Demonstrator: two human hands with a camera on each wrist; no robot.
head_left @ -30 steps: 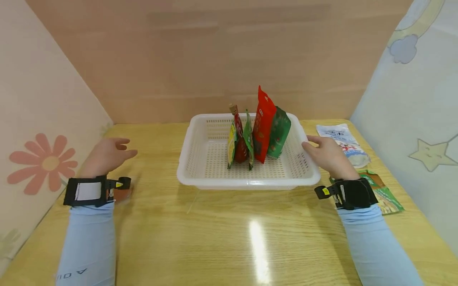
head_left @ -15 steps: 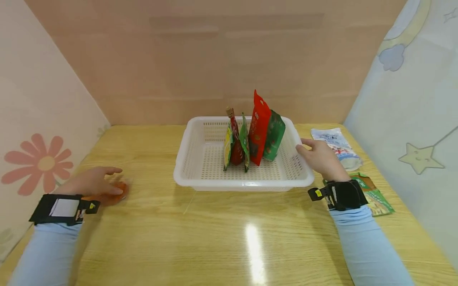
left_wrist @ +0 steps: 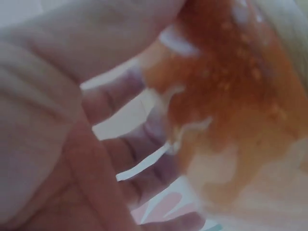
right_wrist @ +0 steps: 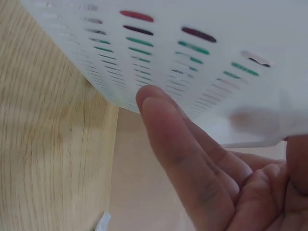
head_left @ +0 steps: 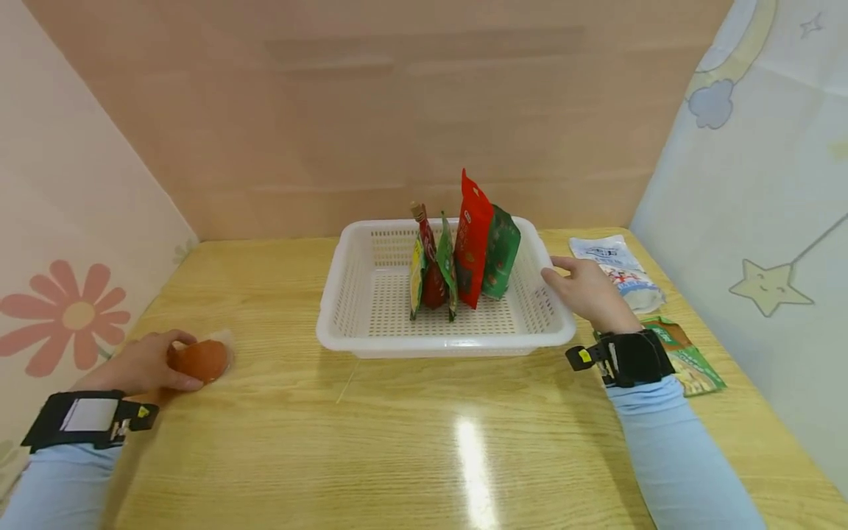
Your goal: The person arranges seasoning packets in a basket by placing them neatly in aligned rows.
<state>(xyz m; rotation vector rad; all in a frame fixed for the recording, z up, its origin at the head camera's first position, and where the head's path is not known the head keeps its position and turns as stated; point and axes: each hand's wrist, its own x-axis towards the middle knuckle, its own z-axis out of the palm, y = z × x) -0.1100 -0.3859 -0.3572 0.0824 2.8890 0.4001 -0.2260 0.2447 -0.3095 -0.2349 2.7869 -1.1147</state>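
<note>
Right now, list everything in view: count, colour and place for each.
basket: one, white, slotted plastic, middle of the table.
packets in the basket: four standing upright side by side, a yellow-green one, a green one, a tall red one, a dark green one.
sauce bottle: one, red with a brown cap, upright among those packets.
white bag: one, flat on the table right of the basket.
green packet: one, flat on the table near the right wrist.
orange pouch: one, clear wrap, left side of the table.
table: one, light wood.
left hand: grips the orange pouch.
right hand: fingers against the basket's right wall.
</note>
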